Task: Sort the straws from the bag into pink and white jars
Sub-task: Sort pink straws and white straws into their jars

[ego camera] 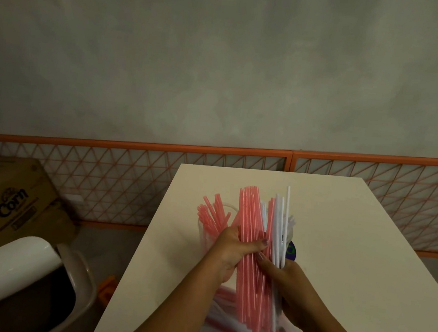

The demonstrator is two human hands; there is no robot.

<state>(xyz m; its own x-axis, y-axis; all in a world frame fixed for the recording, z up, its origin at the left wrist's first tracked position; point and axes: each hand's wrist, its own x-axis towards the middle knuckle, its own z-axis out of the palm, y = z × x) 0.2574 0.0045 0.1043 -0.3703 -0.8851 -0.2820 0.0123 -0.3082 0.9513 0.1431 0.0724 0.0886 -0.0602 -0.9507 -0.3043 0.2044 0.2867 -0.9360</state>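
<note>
Two hands are working above the middle of the desk (337, 255), the left hand (227, 254) curling its fingers round the pink straws (251, 248), the right hand (288, 285) gripping the white straws (278, 229), while the bag (227, 325) is lying at the near edge.

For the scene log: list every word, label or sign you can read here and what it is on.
"Corn": large dark print on the cardboard box on the floor, left of the table.
Smaller print on the same box: too blurred to read.
Dark round label behind the white straws: green mark, unreadable.
</note>
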